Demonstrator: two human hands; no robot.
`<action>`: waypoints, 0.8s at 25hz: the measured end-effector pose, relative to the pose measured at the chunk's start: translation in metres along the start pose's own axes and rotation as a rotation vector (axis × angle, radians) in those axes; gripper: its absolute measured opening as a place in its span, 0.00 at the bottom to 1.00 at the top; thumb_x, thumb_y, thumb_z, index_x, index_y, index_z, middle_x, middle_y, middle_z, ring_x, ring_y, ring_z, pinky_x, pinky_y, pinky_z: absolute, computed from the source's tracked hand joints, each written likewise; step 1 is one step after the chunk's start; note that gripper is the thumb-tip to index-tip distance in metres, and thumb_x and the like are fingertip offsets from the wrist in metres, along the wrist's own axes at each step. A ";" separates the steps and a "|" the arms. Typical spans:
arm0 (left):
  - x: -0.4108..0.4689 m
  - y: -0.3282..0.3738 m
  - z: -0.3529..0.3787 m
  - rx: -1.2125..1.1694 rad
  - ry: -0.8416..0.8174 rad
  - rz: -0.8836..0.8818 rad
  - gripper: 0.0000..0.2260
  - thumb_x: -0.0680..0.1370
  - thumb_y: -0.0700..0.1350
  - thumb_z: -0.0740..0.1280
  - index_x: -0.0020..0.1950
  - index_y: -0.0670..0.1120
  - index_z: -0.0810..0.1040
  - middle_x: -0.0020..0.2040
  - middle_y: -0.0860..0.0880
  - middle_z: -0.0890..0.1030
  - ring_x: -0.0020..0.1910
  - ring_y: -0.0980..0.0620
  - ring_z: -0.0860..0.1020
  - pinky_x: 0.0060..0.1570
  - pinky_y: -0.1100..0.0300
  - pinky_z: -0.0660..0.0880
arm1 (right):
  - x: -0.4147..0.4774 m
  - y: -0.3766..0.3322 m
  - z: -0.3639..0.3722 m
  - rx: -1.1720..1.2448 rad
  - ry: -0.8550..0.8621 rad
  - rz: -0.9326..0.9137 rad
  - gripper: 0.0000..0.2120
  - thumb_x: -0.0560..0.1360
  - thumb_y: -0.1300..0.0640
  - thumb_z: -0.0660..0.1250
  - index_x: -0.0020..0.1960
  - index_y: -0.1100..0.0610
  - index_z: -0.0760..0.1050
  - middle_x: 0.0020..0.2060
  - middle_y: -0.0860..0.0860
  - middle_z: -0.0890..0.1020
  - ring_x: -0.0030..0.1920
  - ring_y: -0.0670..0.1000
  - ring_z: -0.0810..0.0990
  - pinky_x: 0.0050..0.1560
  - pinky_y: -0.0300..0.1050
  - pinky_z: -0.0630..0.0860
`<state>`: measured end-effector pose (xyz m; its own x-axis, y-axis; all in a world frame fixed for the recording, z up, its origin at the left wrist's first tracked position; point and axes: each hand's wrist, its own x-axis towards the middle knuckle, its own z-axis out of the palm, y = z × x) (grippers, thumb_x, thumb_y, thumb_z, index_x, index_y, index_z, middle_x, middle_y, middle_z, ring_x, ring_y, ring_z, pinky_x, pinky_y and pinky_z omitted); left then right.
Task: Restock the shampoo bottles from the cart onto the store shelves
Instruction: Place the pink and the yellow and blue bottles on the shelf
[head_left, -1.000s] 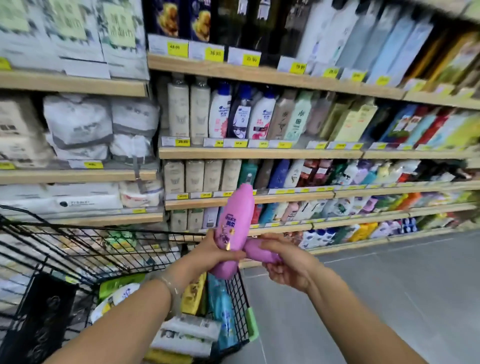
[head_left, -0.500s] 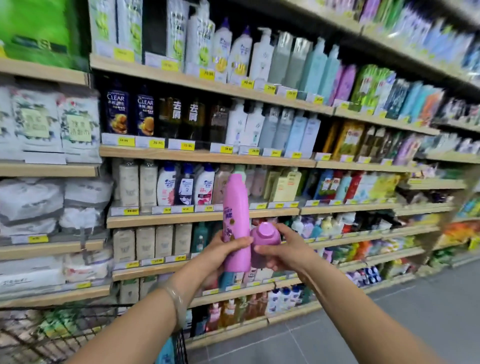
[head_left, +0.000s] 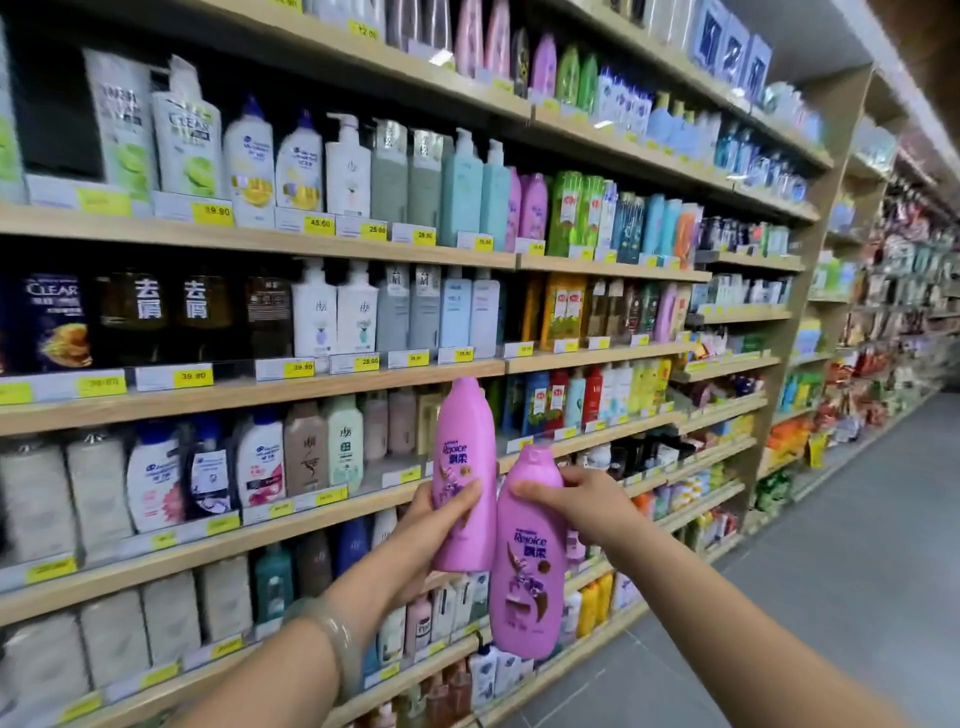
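1. The left hand (head_left: 444, 519) grips a pink bottle (head_left: 464, 452) upright before the shelves (head_left: 249, 395).
2. The right hand (head_left: 589, 501) holds a second pink bottle (head_left: 527, 577) by its neck, just beside the first.
3. This looks like the carrying step. The next move needs a free slot, perhaps beside the pink shelf bottles (head_left: 532, 208) above.

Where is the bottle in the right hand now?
In the head view's centre, the pink Rejoice bottle hangs upright from the right hand, gripped near its cap, just right of and lower than the left hand's matching bottle.
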<state>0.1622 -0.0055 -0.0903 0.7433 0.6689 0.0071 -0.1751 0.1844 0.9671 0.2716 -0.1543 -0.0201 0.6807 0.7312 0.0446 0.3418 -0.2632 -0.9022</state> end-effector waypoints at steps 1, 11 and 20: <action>0.019 0.000 0.006 -0.005 -0.008 -0.011 0.22 0.72 0.47 0.72 0.63 0.45 0.70 0.57 0.44 0.81 0.51 0.46 0.81 0.52 0.48 0.79 | 0.013 0.002 -0.009 0.014 0.010 0.002 0.15 0.67 0.47 0.76 0.47 0.55 0.80 0.37 0.50 0.83 0.31 0.45 0.80 0.21 0.31 0.68; 0.219 0.067 0.057 0.213 -0.059 0.214 0.23 0.68 0.41 0.76 0.59 0.47 0.70 0.52 0.48 0.81 0.47 0.51 0.81 0.46 0.57 0.77 | 0.206 -0.014 -0.082 0.130 0.136 -0.092 0.17 0.69 0.52 0.75 0.52 0.58 0.76 0.39 0.56 0.84 0.25 0.49 0.76 0.31 0.44 0.79; 0.345 0.125 0.092 0.375 0.066 0.419 0.25 0.67 0.42 0.78 0.59 0.47 0.71 0.52 0.48 0.81 0.48 0.53 0.80 0.49 0.59 0.77 | 0.364 -0.039 -0.143 0.176 0.195 -0.299 0.16 0.69 0.51 0.75 0.54 0.54 0.76 0.44 0.52 0.82 0.36 0.50 0.79 0.30 0.40 0.78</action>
<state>0.4562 0.1821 0.0561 0.6160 0.6756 0.4052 -0.1958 -0.3669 0.9094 0.5984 0.0320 0.0928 0.6840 0.6213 0.3823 0.4391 0.0679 -0.8959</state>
